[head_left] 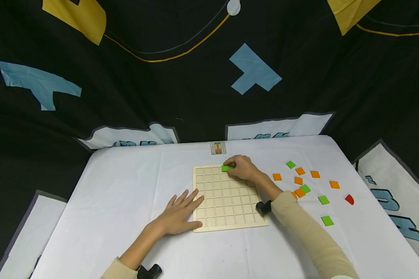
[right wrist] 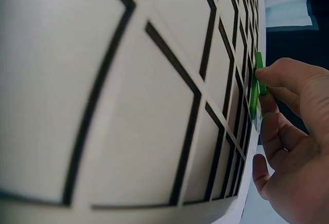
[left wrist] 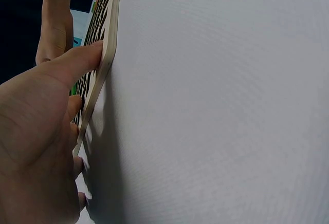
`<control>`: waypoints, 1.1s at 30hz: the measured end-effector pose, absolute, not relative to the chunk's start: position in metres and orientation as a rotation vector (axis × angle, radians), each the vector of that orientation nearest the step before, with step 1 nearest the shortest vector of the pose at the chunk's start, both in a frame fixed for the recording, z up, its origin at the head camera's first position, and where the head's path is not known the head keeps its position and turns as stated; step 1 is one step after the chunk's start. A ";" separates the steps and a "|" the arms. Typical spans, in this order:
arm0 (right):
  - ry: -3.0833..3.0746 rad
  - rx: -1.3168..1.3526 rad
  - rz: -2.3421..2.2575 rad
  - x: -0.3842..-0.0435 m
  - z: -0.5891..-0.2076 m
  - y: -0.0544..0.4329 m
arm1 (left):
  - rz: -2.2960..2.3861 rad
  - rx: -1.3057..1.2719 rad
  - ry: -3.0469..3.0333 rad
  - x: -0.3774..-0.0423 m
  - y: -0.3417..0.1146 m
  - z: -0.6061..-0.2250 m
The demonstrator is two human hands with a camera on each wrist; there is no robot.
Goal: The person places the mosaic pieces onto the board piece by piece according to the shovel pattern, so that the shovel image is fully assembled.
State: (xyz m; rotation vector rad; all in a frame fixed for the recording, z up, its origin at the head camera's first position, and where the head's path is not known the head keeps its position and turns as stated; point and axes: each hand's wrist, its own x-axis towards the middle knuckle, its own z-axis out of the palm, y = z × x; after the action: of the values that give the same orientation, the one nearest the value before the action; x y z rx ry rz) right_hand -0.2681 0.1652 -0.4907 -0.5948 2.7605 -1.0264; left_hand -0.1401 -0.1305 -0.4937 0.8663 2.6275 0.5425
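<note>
Over the far edge of a square, pale wooden board (head_left: 227, 201) ruled into small cells, the right hand (head_left: 243, 167) is curling its fingers and pinching a thin bright-green tile (right wrist: 258, 60) between its fingertips. A second green tile (right wrist: 253, 100) is lying on the board just beneath; whether the two are touching, cannot tell. The left hand (head_left: 180, 213) is spreading wide at the board's left side, thumb and fingertips resting on the edge, closing around nothing.

Black wrist-worn cameras are riding below both hands, one (head_left: 264, 207) overlapping the board's right edge in the head view. The right forearm, in a beige sleeve (head_left: 310, 228), is running between board and loose pieces, covering part of one orange tile; the hand itself is hiding the board's far right corner.

Right of the board, seven orange square tiles (head_left: 315, 174) and four loose green square tiles (head_left: 327, 221) are lying scattered, a few touching or overlapping near the forearm. One red rounded wedge (head_left: 349, 199) is sitting farthest right. Just beyond the board, a small printed grid card (head_left: 218, 148) is lying flat. White cloth (head_left: 125, 186) is covering the table; behind, a black curtain (head_left: 160, 97) is hanging, bearing blue and yellow shapes.
</note>
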 end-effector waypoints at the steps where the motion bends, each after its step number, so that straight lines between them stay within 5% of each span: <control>1: 2.762 -0.600 -1.012 -0.268 -0.491 0.165 | 0.544 0.866 2.627 -0.140 -0.130 -0.494; 33: 2.756 -0.630 -1.066 -0.264 -0.493 0.166 | 0.520 0.868 2.636 -0.140 -0.130 -0.494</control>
State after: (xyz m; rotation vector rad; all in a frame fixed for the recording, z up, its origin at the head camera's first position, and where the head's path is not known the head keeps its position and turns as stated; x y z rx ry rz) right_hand -0.2643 0.1661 -0.4925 -0.6297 2.7558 -1.0655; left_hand -0.1399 -0.1304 -0.4940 0.8678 2.6358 0.5195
